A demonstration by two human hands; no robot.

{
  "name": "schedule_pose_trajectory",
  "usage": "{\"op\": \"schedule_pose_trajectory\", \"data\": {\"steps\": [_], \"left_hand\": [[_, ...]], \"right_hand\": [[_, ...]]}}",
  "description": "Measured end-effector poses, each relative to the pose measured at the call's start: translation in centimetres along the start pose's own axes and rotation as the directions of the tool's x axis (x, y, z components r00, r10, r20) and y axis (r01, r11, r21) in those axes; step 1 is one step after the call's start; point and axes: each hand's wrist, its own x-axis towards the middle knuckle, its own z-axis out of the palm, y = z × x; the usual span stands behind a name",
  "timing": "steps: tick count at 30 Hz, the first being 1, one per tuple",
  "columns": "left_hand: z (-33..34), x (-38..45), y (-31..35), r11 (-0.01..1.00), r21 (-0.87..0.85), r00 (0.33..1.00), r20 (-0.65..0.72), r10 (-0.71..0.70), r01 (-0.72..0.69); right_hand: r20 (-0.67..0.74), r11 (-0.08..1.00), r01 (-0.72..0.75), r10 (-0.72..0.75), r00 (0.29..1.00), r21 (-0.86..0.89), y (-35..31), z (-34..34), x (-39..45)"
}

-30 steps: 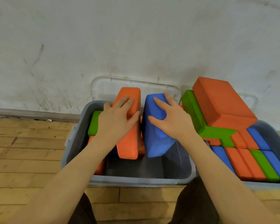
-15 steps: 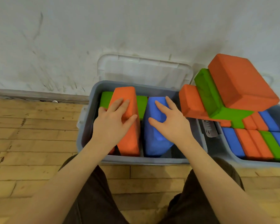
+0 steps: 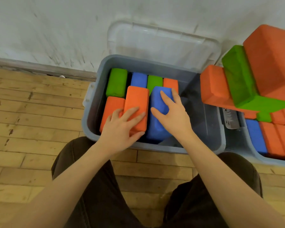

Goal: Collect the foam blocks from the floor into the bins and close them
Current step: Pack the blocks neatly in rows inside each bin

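At the far left lies the wooden plank floor [image 3: 31, 116], meeting a scuffed white wall [image 3: 48, 30] along a baseboard. Next comes the grey bin [image 3: 95, 102], its clear lid [image 3: 163, 45] swung back against the wall. Inside, along the back, stand a green block [image 3: 116, 82], a blue block [image 3: 138, 79], a second green block [image 3: 154, 82] and a small orange block [image 3: 170, 83]; in front of the first green one sits a low orange block [image 3: 111, 111]. The left hand [image 3: 122, 130] grips the near end of a tall orange block [image 3: 136, 102], fingers spread over its top and thumb hooked round its near corner, with that block touching the low orange one. Just beside it, the right hand [image 3: 173, 117] holds a big blue block [image 3: 158, 112], fingers draped over the top and thumb against the side facing the orange block; this blue block leans a little inside the bin. The bin's right part shows bare grey bottom. Farther right, a second bin [image 3: 247, 150] is heaped with orange, green and blue blocks, a large orange block [image 3: 270, 60] tilted on top of the pile [image 3: 237, 79], which overhangs the gap between the bins.
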Motion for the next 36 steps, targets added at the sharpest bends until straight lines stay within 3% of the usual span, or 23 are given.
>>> {"op": "schedule_pose_trajectory", "data": {"steps": [4,7,11,15,22,24,26,28,36], "left_hand": [[1.0,0.5,-0.8,0.988,-0.147,0.998,0.011,0.054,-0.052],[1.4,1.4,-1.1,0.985,-0.149,0.995,-0.019,-0.096,0.092],[2.8,4.1,-0.3,0.965,0.066,0.966,0.030,-0.256,0.253],[5.9,4.2,-1.5,0.929,0.226,0.942,0.098,-0.322,0.294],[6.6,5.3,-2.7,0.927,0.249,0.944,0.098,-0.314,0.282],[6.3,6.0,-2.7,0.932,0.232,0.952,0.057,-0.300,0.280],[6.5,7.0,-3.1,0.926,0.205,0.943,0.038,-0.331,0.317],[7.1,7.7,-3.6,0.912,0.232,0.933,0.049,-0.357,0.337],[8.1,8.5,-4.2,0.898,0.328,0.923,0.147,-0.355,0.293]], "right_hand": [[0.029,0.998,0.049,-0.048,0.998,-0.039,1.0,1.8,0.5],[0.036,0.998,0.064,-0.063,0.997,-0.029,2.1,2.9,0.4],[0.072,0.999,0.029,-0.031,0.997,0.032,3.6,5.0,0.6],[0.112,0.991,0.057,-0.070,0.991,0.121,4.7,6.7,1.1],[0.248,0.994,0.104,-0.107,0.963,0.026,6.6,8.3,2.6],[0.197,0.987,0.130,-0.109,0.974,-0.095,7.0,8.1,3.0],[0.059,0.964,0.151,-0.141,0.988,-0.217,7.0,7.9,3.7],[-0.023,0.952,0.188,-0.200,0.980,-0.243,6.8,8.1,4.9],[0.056,0.938,0.230,-0.223,0.973,-0.259,7.1,10.5,8.1]]}}
